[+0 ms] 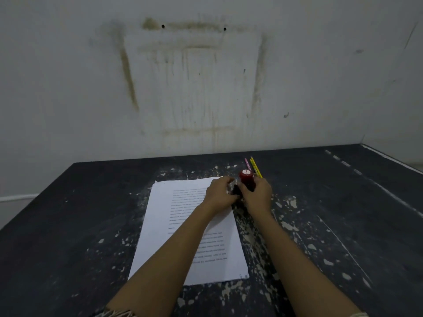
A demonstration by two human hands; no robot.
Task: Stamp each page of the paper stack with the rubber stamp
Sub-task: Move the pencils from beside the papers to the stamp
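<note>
Both hands meet at the paper stack's point(183, 225) far right corner: right hand point(257, 195) grips the rubber stamp point(247, 179), left hand point(220, 192) pinches something small. No stamp mark shows; probably every page remains.

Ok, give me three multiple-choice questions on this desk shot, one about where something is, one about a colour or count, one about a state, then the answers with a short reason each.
1. Where do the pencils lie?
A. On the paper stack
B. On the table beyond the rubber stamp
C. At the table's near edge

2. What colour is the rubber stamp?
A. Red
B. Blue
C. Green

3. What is the right hand doing?
A. Resting flat on the table
B. Holding a pencil
C. Gripping the stamp

Answers: B, they lie on the dark table past the stamp, toward the wall. A, its cap and body are red. C, its fingers wrap the stamp's body beside the paper stack, with the left hand meeting it.
</note>
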